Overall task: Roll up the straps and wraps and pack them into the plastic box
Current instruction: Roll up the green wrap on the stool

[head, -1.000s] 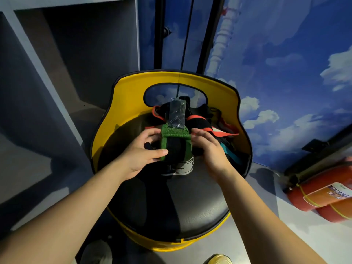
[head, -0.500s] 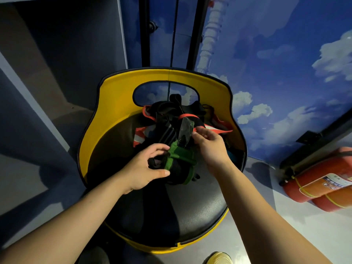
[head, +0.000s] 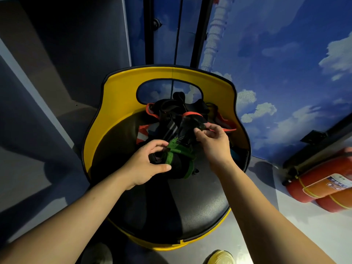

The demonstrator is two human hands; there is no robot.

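With the loose black end now swung over toward the right hand [head: 213, 143], which pinches it: rolling nearly closed. Left hand [head: 148, 164] gripping the green-edged wrap [head: 179, 159] on the yellow stool's seat [head: 190, 206]; no plastic box visible.

fire extinguisher [head: 322, 180] label, print unreadable

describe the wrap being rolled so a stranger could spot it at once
Find the yellow-backed chair with the black seat. On it, in front of the heap of straps, sits a dark roll gripped by the left hand. It alone has bright green edging.
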